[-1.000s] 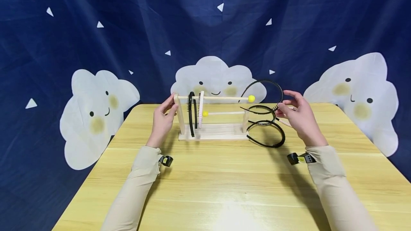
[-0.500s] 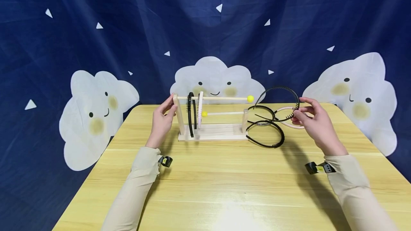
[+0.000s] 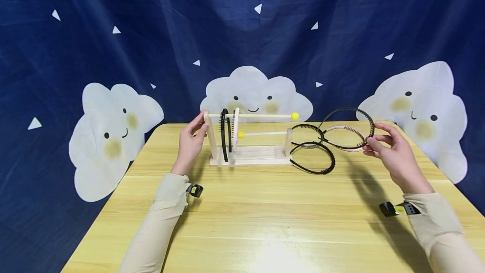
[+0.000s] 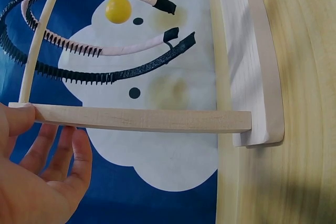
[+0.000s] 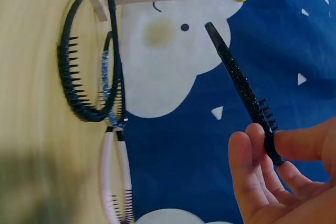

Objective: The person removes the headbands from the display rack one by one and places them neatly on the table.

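Note:
A wooden headband rack (image 3: 250, 161) stands on the table, with two horizontal dowels. My left hand (image 3: 190, 140) holds its tall left post (image 4: 147, 118) at the top, thumb on one side and fingers on the other. On the upper dowel hang a black toothed headband (image 3: 224, 134) and a pale pink headband (image 3: 236, 129). Off to the right of the rack, my right hand (image 3: 398, 157) pinches another black headband (image 5: 241, 80) between thumb and fingers. In the right wrist view it is seen nearly edge-on, some teeth showing.
Right of the rack lie a black headband (image 3: 332, 164), a glittery bluish one (image 5: 105, 72) and a pink one (image 5: 106, 174). Yellow balls cap the upper dowel (image 3: 294, 116) and the lower dowel (image 3: 241, 135). A dark blue curtain (image 3: 242, 24) with clouds hangs behind the table (image 3: 242, 210).
My right hand has moved right and somewhat lower with the black headband, away from the rack's upper dowel. The left hand stays at the post.

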A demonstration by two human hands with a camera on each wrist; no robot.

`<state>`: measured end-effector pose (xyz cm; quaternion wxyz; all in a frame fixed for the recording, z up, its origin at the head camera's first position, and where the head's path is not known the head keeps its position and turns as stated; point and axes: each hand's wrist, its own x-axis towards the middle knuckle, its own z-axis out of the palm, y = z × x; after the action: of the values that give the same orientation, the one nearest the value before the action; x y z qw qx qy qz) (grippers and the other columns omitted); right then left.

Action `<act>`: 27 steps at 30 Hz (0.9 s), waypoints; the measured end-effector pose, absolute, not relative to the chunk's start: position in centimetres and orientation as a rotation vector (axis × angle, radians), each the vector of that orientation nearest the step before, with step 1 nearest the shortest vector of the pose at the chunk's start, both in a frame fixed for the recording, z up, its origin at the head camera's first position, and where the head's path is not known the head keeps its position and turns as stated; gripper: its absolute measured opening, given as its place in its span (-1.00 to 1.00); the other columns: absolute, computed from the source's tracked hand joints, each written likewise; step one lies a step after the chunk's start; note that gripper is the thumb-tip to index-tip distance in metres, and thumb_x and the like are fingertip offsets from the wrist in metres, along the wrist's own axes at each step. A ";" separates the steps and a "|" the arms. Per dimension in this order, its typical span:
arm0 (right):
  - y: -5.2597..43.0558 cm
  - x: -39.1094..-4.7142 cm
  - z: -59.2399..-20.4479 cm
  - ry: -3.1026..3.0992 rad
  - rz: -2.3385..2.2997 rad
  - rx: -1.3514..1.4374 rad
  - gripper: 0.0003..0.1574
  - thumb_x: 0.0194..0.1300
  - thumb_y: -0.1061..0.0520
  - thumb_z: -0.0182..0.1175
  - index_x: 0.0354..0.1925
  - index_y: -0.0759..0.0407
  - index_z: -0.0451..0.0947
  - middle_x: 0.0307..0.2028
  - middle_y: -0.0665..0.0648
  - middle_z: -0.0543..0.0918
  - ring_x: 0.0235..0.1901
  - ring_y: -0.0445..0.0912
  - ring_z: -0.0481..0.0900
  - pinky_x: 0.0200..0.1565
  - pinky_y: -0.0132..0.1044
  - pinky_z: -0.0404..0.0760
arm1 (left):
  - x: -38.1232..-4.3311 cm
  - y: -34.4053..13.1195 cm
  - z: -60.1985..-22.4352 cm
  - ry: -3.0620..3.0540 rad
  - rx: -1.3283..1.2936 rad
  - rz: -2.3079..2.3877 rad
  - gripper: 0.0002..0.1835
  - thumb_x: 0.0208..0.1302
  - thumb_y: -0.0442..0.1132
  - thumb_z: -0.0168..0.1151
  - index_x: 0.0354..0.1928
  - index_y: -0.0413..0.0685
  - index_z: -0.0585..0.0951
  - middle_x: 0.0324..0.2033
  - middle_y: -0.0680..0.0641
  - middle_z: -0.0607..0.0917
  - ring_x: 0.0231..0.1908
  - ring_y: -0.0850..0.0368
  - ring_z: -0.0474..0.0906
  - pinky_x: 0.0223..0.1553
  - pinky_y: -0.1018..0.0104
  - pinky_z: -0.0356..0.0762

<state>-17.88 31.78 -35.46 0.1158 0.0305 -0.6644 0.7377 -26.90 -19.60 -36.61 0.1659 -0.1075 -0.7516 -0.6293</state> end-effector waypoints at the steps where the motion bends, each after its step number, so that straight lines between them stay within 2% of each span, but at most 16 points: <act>1: 32.1 -17.8 -35.7 -1.933 2.183 0.081 -0.48 0.44 0.41 0.14 0.20 -0.05 0.35 -0.23 0.01 0.55 -0.40 -0.21 0.74 -0.24 -0.42 0.73 | -26.8 -19.5 -36.5 -2.144 -0.303 -1.798 -0.46 0.54 -0.25 0.13 0.50 -0.03 0.37 0.36 -0.17 0.54 0.29 -0.06 0.47 0.00 0.52 0.55; 4: 33.1 -17.4 -36.4 -1.886 2.257 0.064 -0.50 0.45 0.39 0.14 0.19 -0.06 0.35 -0.24 0.00 0.55 -0.38 -0.20 0.73 -0.24 -0.40 0.74 | -25.9 -19.2 -35.5 -2.154 -0.302 -1.806 -0.46 0.54 -0.31 0.11 0.50 -0.10 0.36 0.36 -0.23 0.52 0.29 -0.12 0.46 -0.02 0.56 0.54; 9: 34.5 -16.7 -37.7 -1.813 2.374 0.040 -0.50 0.46 0.42 0.11 0.18 -0.04 0.32 -0.27 0.00 0.56 -0.36 -0.16 0.74 -0.26 -0.34 0.75 | -24.9 -18.8 -34.4 -2.182 -0.295 -1.787 -0.45 0.54 -0.33 0.10 0.51 -0.13 0.33 0.36 -0.29 0.50 0.29 -0.17 0.45 0.06 0.44 0.59; 13: 35.1 -16.4 -38.6 -1.804 2.417 0.022 -0.50 0.46 0.42 0.12 0.17 -0.03 0.31 -0.30 0.00 0.59 -0.35 -0.15 0.75 -0.26 -0.31 0.76 | -24.7 -18.7 -34.2 -2.176 -0.278 -1.799 -0.45 0.54 -0.35 0.10 0.51 -0.16 0.34 0.35 -0.29 0.52 0.24 -0.13 0.47 0.22 0.06 0.56; 16: 35.5 -16.2 -39.1 -1.817 2.425 0.020 -0.52 0.47 0.42 0.10 0.16 -0.03 0.31 -0.31 0.00 0.63 -0.34 -0.14 0.76 -0.26 -0.32 0.76 | -25.0 -18.9 -34.4 -2.175 -0.268 -1.800 -0.46 0.54 -0.35 0.10 0.50 -0.17 0.35 0.34 -0.27 0.53 0.22 -0.08 0.48 0.27 -0.12 0.49; 23: 36.2 -16.1 -39.9 -1.856 2.444 -0.001 -0.56 0.49 0.39 0.10 0.13 -0.05 0.31 -0.30 0.00 0.68 -0.32 -0.16 0.76 -0.24 -0.34 0.75 | -26.9 -19.6 -36.6 -2.132 -0.296 -1.808 -0.45 0.53 -0.25 0.13 0.50 0.02 0.38 0.33 -0.19 0.56 0.23 -0.02 0.49 0.27 -0.12 0.49; 27: 36.6 -16.2 -40.4 -1.863 2.469 -0.015 -0.55 0.49 0.39 0.10 0.13 -0.06 0.30 -0.29 0.00 0.70 -0.32 -0.16 0.77 -0.20 -0.35 0.75 | -27.1 -19.7 -36.9 -2.123 -0.328 -1.774 -0.46 0.52 -0.18 0.16 0.49 0.07 0.41 0.31 -0.16 0.58 0.22 0.00 0.51 0.22 -0.05 0.55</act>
<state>-16.16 36.59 -40.38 0.0243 -0.0049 -0.6021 0.7980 -27.13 -19.67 -36.91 0.1769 -0.1160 -0.7500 -0.6267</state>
